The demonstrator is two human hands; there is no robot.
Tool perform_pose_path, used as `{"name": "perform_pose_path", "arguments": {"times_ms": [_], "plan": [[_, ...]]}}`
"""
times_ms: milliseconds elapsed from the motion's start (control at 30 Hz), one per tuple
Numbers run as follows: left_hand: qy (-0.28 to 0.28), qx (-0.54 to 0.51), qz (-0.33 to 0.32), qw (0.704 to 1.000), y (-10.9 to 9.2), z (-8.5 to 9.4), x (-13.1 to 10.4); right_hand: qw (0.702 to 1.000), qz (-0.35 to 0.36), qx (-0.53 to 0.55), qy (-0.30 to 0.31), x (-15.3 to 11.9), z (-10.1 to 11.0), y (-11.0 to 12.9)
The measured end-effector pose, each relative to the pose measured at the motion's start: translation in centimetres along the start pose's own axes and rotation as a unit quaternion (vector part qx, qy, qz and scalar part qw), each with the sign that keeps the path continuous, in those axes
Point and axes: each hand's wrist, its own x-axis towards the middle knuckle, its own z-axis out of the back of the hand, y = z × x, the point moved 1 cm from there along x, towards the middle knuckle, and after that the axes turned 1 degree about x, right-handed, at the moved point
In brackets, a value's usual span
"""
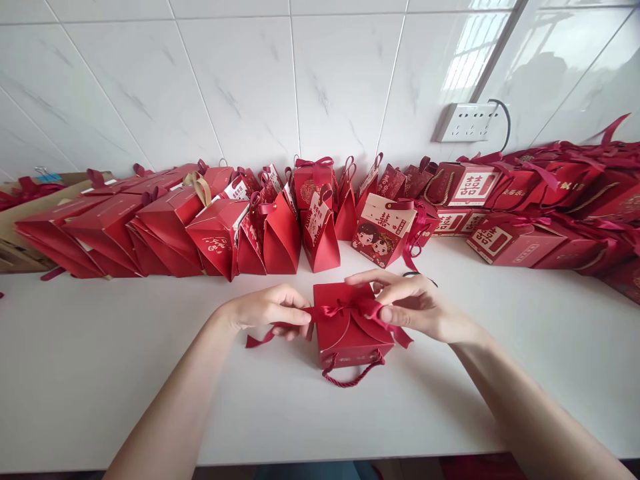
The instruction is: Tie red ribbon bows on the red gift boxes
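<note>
A red gift box [340, 337] with scalloped top flaps sits on the white table in front of me. A dark red ribbon [345, 308] crosses its top and is knotted near the middle. At the box's left side, my left hand [275, 310] pinches the ribbon, and a loose tail hangs below the fingers. My right hand [413, 303] grips a ribbon loop between thumb and fingers at the right side; its index finger reaches over the back edge of the box. A twisted red cord handle [350, 383] droops from the near face onto the table.
Several red gift boxes [165, 213] stand in a row along the tiled wall. One with cartoon faces [380, 233] is just behind my right hand. More boxes [520, 240] are stacked at the right. A power strip [465, 123] is on the wall. The white table's [260, 427] front edge is near me.
</note>
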Motion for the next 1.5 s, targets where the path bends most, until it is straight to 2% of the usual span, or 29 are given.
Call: {"name": "perform_pose_path", "arguments": {"times_ms": [100,267,400,533,700,900,1033,1133,1267,1367,1500], "plan": [[-0.055,0.073,0.012,0.996,-1.2,-0.3,-1.5,0.999,0.018,-0.015,-0.024,0.4,-1.6,0.0],[-0.182,0.113,-0.060,0.975,-2.8,-1.9,-3.3,0.993,0.025,-0.063,-0.092,1.3,-3.5,-0.7],[-0.276,0.242,0.004,0.930,-3.3,-3.0,-3.7,0.986,0.011,-0.082,-0.142,1.6,-4.0,-1.0],[-0.324,0.326,0.035,0.887,-4.5,-3.7,-4.0,0.988,-0.013,-0.096,-0.122,1.5,-4.0,-1.0],[-0.339,0.384,0.022,0.859,-6.6,-4.6,-4.3,0.988,-0.016,-0.121,-0.096,1.7,-4.1,-0.7],[-0.313,0.410,0.044,0.855,-8.5,-5.1,-3.8,0.989,0.000,-0.130,-0.066,1.9,-4.3,-0.7],[-0.278,0.409,0.083,0.865,-9.1,-5.2,-3.6,0.993,-0.014,-0.074,-0.087,1.9,-4.4,-1.2],[-0.242,0.433,0.108,0.862,-9.2,-5.2,-3.8,0.992,-0.037,-0.006,-0.121,1.9,-4.6,-1.6],[-0.249,0.456,0.126,0.845,-9.2,-4.9,-4.2,0.989,-0.065,0.036,-0.130,2.0,-4.6,-1.5],[-0.268,0.446,0.114,0.846,-9.5,-4.8,-4.1,0.991,-0.069,0.035,-0.113,2.1,-4.6,-1.2],[-0.276,0.437,0.043,0.855,-9.9,-5.4,-3.0,0.993,-0.058,0.021,-0.103,2.0,-4.5,-1.0]]}}
